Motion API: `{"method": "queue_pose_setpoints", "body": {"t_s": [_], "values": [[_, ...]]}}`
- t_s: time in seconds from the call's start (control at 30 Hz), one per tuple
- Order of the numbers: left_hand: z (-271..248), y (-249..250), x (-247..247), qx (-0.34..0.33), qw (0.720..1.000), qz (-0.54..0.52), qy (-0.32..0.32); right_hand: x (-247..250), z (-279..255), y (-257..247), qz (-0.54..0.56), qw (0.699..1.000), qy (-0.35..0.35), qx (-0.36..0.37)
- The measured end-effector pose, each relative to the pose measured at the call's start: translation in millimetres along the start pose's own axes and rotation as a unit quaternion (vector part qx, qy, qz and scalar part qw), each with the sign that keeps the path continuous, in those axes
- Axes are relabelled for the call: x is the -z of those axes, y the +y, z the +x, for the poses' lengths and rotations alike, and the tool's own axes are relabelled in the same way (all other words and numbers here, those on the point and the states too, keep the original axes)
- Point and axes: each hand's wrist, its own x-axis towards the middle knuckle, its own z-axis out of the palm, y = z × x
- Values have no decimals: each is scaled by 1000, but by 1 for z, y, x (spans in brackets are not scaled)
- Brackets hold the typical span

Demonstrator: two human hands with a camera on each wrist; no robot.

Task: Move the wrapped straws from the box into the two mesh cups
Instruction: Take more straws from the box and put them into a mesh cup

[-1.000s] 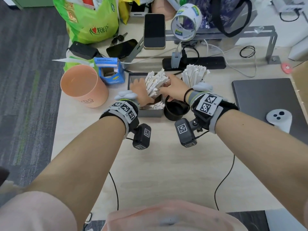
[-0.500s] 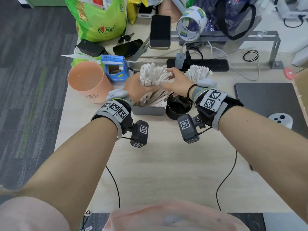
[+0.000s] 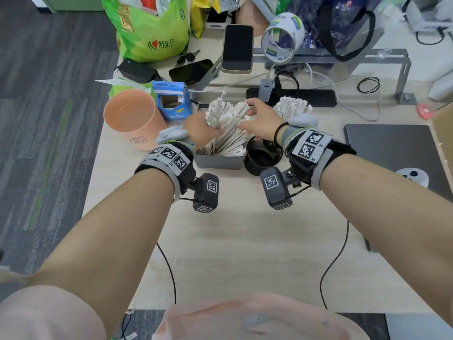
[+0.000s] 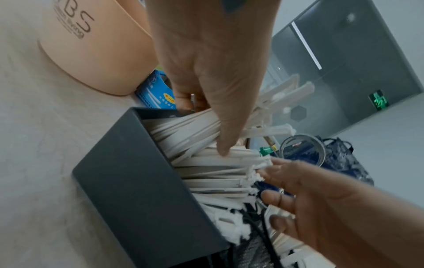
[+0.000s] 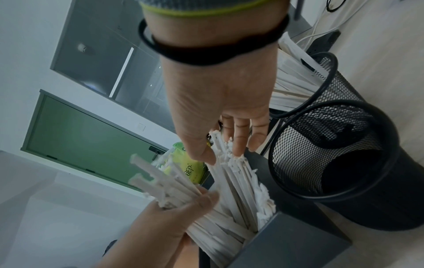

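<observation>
Left hand (image 3: 199, 130) grips papery straws (image 3: 228, 123); right hand (image 3: 261, 119) seemingly touches

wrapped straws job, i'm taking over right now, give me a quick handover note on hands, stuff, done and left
Left hand: grips a bundle of white paper-wrapped straws, lower ends in the grey rectangular box.
Right hand: fingers straight, touching the bundle's top ends.
Done: far black mesh cup holds straws.
Left: near black mesh cup looks empty; many straws remain in the box. Bundle should probably go into the near cup.
</observation>
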Motion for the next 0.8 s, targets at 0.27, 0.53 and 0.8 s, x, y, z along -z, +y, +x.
{"method": "queue_pose_setpoints", "body": {"t_s": [0.27,0.53,0.8], "values": [[7,12,-9,-15,993,112,-37,-2,-1,-5,-19,1000,-5,16],[4,14,-6,4,999,42,-3,5,-6,-5,-11,1000,-2,14],[3,20,-1,45,997,42,44,8,-12,-6,-35,999,-15,27]]}}
